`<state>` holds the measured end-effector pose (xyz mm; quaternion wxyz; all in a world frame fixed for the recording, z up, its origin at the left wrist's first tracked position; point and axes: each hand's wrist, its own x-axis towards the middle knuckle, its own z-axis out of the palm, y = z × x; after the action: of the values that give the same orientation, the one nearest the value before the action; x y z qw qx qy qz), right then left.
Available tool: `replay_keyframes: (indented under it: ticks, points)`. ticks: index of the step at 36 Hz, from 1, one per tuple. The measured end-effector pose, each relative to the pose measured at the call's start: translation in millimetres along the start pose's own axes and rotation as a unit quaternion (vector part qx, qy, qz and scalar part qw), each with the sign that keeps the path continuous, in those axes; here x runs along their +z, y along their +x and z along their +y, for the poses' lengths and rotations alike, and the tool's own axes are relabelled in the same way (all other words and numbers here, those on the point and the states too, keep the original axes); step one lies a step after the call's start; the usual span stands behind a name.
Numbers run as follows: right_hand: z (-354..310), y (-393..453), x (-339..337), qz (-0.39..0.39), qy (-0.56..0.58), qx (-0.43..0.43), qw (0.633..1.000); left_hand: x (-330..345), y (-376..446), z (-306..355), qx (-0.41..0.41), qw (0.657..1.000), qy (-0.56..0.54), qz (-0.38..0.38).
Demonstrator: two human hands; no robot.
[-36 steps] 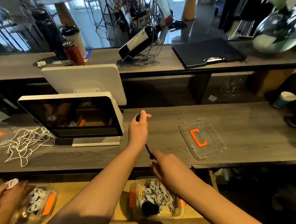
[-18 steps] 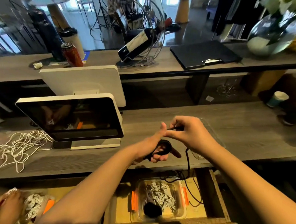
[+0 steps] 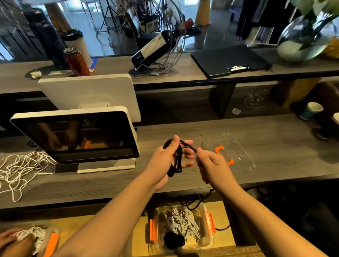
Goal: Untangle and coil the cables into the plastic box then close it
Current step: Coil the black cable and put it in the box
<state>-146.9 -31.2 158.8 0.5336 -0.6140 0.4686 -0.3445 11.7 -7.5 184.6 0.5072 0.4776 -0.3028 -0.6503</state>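
My left hand [image 3: 168, 160] holds several loops of a black cable [image 3: 176, 159] wound around its fingers, above the grey wooden counter. My right hand [image 3: 211, 164] pinches the same cable just to the right; the loose end hangs down over the counter's edge. Below, on a lower shelf, stands the open clear plastic box [image 3: 207, 243] with orange clips, holding coiled white cables [image 3: 182, 223] and a black coil [image 3: 173, 241]. Its clear lid [image 3: 239, 150] with an orange latch lies on the counter behind my right hand.
A tablet screen on a white stand [image 3: 78, 134] is at the left, with a tangle of white cable [image 3: 17, 171] beside it. Another person's hands [image 3: 9, 242] work on a second box at bottom left. Two paper cups [image 3: 311, 110] stand at far right.
Both hands have come together over the counter. More loops of black cable now wrap my left hand, and my right hand has moved to its right side, uncovering part of the lid.
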Motion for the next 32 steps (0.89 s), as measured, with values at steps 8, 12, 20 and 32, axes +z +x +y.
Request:
replay_keyframes:
  ticks: [8,12,20,32]
  points:
    - [4.2,-20.9,19.2,-0.062,0.024,0.040,0.997,10.7,10.8,4.9,0.015,0.987,-0.148,0.059]
    - [2.5,-22.1,20.9,-0.099,0.018,0.044,0.994,16.8,17.6,10.7,0.013,0.972,-0.216,0.089]
    - [-1.3,-22.0,10.4,-0.152,-0.132,0.047,0.978,18.5,45.9,8.3,0.052,0.957,-0.174,0.227]
    - [-3.8,8.2,-39.8,-0.065,-0.299,0.008,0.952,51.9,64.7,2.6,0.244,0.895,0.186,0.324]
